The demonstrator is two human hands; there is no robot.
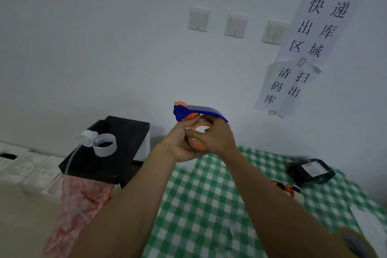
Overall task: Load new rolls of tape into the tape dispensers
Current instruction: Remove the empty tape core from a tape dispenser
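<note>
- The table with the green checked cloth (209,205) is lying below the raised arms, so the work is being done in the air, probably to keep the roll free to turn.
- The black box (109,148) is sitting at the table's left with a curl of white paper strip (104,144) on it, clear of the hands.
- A dark parcel (312,172) and a second dispenser (287,188) are lying on the cloth at the right, seemingly waiting their turn.
- The blue tape dispenser (201,111) is being held up before the wall, its blue handle arching over an orange hub.
- The left hand (182,144) is cupping the tape roll (195,138) from beneath, fingers curled on it.
- The right hand (217,136) is pinching the roll's front edge, apparently seating it on the hub.
- The roll is looking clear and glossy, partly hidden by fingers.
</note>
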